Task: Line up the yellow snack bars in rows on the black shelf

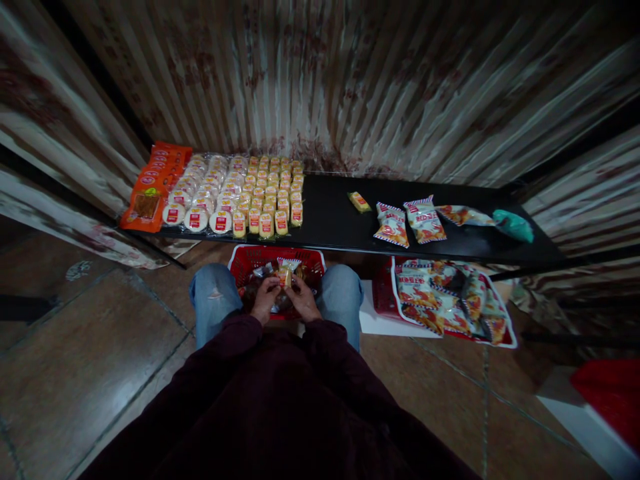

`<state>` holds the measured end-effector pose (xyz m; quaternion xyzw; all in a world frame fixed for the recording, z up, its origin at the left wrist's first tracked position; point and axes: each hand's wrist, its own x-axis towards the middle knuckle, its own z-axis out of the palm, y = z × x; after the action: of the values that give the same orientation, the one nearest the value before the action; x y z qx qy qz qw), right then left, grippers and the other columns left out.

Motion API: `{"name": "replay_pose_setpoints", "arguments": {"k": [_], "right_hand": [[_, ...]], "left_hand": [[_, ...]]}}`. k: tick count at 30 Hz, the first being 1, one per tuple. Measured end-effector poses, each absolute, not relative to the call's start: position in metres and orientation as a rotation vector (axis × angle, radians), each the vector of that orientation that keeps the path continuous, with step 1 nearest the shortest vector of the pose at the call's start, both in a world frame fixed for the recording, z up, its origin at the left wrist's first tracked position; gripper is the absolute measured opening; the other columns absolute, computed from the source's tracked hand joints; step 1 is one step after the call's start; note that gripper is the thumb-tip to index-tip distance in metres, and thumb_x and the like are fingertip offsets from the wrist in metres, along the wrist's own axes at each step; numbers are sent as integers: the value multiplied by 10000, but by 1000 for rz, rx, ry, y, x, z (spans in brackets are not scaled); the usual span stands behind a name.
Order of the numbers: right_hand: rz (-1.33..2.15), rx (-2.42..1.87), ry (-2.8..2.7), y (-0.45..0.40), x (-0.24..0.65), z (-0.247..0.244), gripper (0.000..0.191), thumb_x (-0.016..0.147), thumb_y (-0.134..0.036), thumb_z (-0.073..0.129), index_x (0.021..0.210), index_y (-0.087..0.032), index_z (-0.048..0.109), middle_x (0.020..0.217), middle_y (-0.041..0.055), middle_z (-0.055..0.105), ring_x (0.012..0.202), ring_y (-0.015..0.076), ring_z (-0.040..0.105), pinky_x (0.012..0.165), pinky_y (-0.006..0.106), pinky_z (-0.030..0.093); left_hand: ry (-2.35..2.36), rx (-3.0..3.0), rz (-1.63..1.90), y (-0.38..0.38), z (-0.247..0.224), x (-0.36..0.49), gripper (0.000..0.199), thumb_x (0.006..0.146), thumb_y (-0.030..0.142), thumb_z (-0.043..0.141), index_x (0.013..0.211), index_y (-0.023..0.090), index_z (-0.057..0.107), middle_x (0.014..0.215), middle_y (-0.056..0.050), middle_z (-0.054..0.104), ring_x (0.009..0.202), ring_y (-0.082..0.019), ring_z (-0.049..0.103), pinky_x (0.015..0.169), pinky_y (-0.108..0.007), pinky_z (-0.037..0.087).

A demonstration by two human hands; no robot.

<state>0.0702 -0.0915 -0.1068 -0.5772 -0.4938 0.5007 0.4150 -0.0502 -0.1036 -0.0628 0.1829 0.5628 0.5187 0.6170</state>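
Both the left hand (264, 297) and the right hand (305, 300) have their fingers clamped on a small yellow plastic-wrapped packet with an orange-red label (285, 277), the left from nine o'clock and the right from three, so neither is clearly nearer to it. That packet is held over a red plastic basket with a white rim (250, 257), set between two knees in blue denim (213, 297). Its long axis seems to run from twelve to six, the far end pointing toward a long black shelf (330, 207); fingers hide part of it. A pale striped edge shows just beyond at twelve, and whether it belongs to the same packet I cannot tell.

From the fingers, a close-set block of yellow wrapped cakes with red labels (273, 197) lies between eleven and twelve o'clock on the shelf, the front ones with long axes near twelve to six. One lone yellow wrapped cake (359, 202) lies between one and two o'clock, well apart from the block and nearer the right hand, its long axis slanting from ten to four. White-and-orange striped-end pouches (425, 220) lie past it, around two o'clock; more fill a second red basket (384, 290) just past three.
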Motion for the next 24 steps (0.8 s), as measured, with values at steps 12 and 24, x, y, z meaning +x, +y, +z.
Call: {"name": "replay_pose_setpoints", "arguments": {"k": [12,24], "right_hand": [[1173,-1432,-1276,-89,74,-96,423,810,-412,599,1181,-212,632,1133,79,694,1034,216,658,941,394,516],[856,-1482,-1339,-67,79,-55,416,836,-334,522,1232,-227,592,1197,88,672,1101,234,627,1003,413,471]], "left_hand": [[1521,767,1275,-96,-52,-37,245,661,-44,625,745,184,587,803,-2,587,824,-137,549,904,-281,419],[1439,1000,1382,-77,-20,-23,242,722,27,591,858,221,637,948,-51,581,942,-206,538,993,-349,384]]}}
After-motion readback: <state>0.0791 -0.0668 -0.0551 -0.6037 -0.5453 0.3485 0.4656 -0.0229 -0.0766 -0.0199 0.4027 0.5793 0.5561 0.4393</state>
